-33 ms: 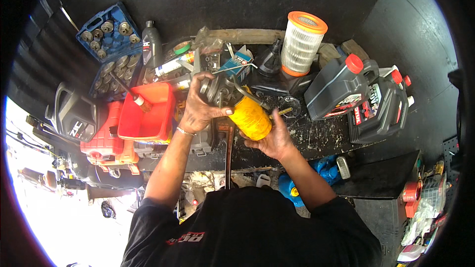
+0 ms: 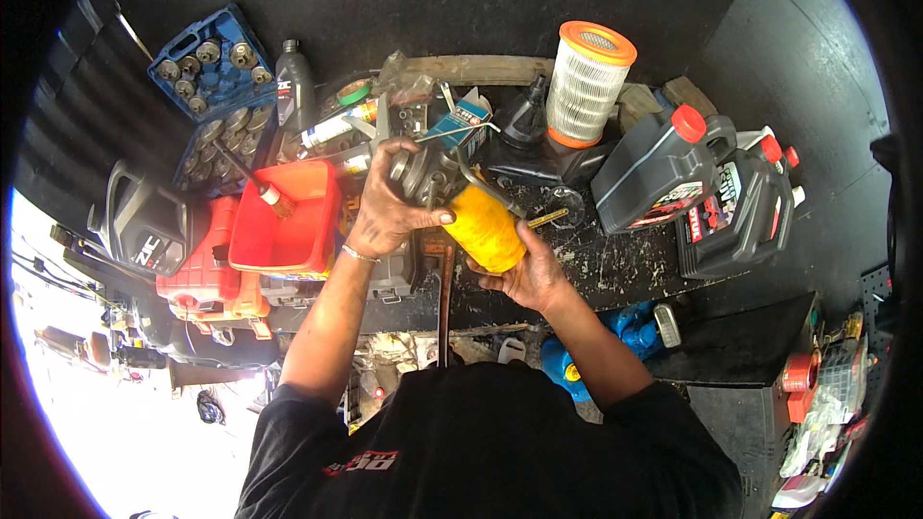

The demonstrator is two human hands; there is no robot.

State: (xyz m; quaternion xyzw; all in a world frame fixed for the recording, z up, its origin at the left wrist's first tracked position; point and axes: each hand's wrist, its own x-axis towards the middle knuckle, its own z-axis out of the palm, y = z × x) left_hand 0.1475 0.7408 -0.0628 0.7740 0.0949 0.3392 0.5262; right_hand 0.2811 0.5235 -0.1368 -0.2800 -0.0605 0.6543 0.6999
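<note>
Above the bench I hold a tilted assembly: a grey metal housing (image 2: 423, 176) with a yellow canister filter (image 2: 484, 231) at its lower right end. My left hand (image 2: 386, 202) grips the metal housing, its thumb reaching over toward the yellow filter. Around the lower end of the filter my right hand (image 2: 534, 274) is closed, thumb along its right side and fingers underneath. A curved metal pipe or arm (image 2: 486, 187) runs beside the filter. Behind my right thumb lies a thin yellow item (image 2: 548, 217), which I cannot make out. My left fingers partly hide the housing.
Left of my hands sits a red tub (image 2: 288, 259) with a brush (image 2: 274, 197) in it. Beyond stands a white pleated air filter (image 2: 588, 86) with orange ends. Dark oil jugs (image 2: 654, 178) crowd the right. A blue socket case (image 2: 216, 58) lies open at the back left.
My right hand has turned a little, its thumb now lower and closer against the yellow filter. My left hand and the housing stay almost in place.
</note>
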